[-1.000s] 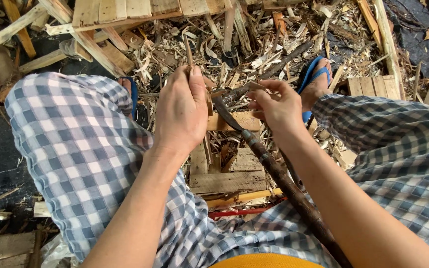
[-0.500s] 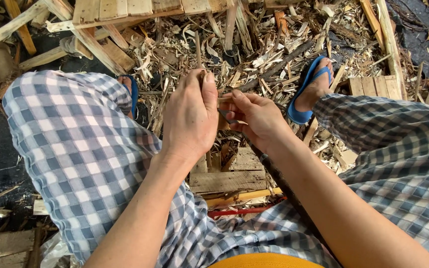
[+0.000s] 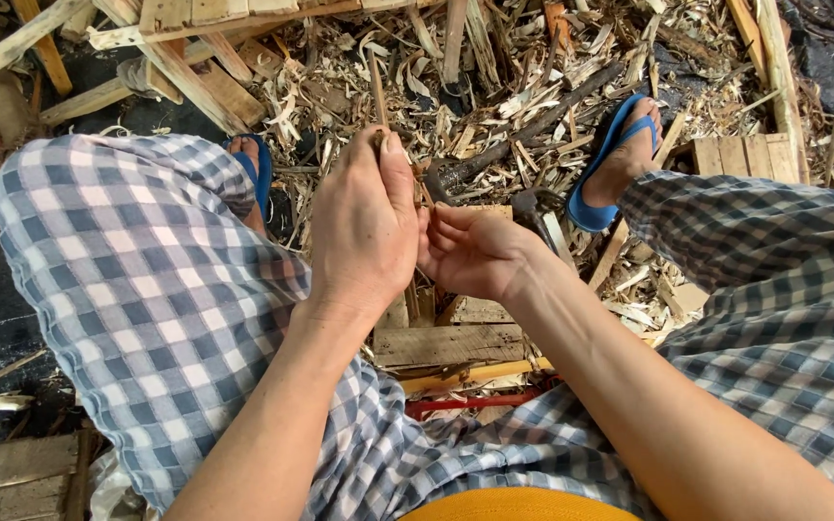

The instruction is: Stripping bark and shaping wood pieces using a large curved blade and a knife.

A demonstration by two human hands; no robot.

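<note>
Two hands at frame centre. The left hand [image 3: 364, 227] is closed around one thin wooden stick [image 3: 376, 89], which projects toward the upper frame; the right hand [image 3: 475, 253] curls beside it, its grasp indeterminate. Two blue sandals [image 3: 620, 159] flank a floor of wood shavings [image 3: 494, 87].

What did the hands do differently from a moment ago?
The right hand let go of the long dark tool, which now lies among the wood shavings, and moved in beside the left hand. The left hand kept its grip on the thin wooden stick; legs and blue sandals stayed put.
</note>
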